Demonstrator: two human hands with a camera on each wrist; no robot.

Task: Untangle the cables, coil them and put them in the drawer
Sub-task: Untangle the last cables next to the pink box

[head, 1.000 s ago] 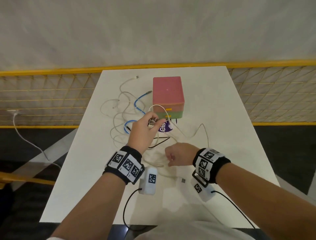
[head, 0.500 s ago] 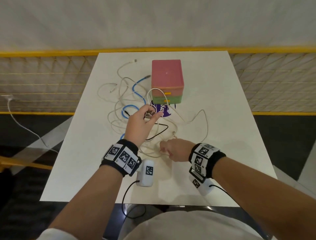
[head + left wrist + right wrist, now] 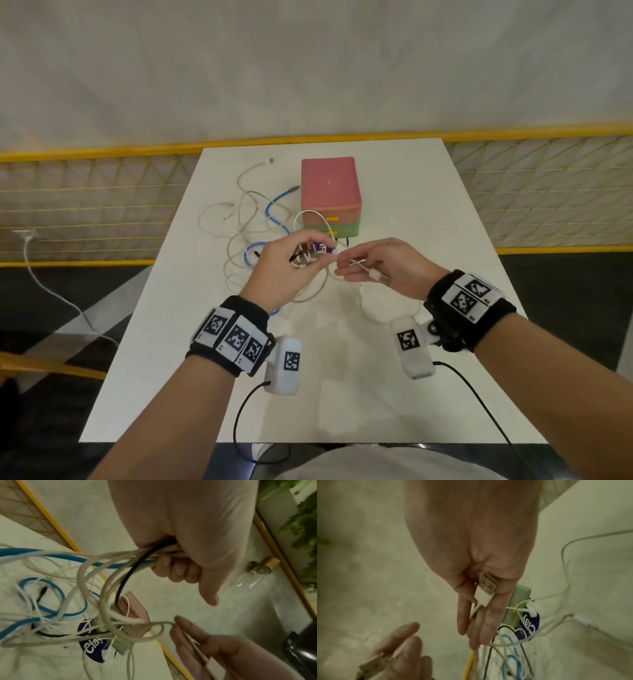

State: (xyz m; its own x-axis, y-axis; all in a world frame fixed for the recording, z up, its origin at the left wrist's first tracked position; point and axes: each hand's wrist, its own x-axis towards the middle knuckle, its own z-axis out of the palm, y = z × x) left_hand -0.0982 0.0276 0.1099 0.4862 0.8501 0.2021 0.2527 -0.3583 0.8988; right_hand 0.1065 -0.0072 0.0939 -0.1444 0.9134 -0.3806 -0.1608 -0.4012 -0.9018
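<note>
Left hand (image 3: pixel 286 270) raised over the table (image 3: pixel 411 394) centre, fingers clenched around a bundle of cables (image 3: pixel 109 559). Right hand (image 3: pixel 387 267) beside it, fingers pinching a white cable's USB plug (image 3: pixel 485 589). Drawers (image 3: pixel 330 195) toward the far edge.

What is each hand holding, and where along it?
The left hand grips a bundle of cable ends. The right hand holds a white cable just behind its USB plug.

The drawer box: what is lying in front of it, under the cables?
A purple packet lies before the drawer box, partly covered by white cables and the left hand. Its full label is hidden.
</note>
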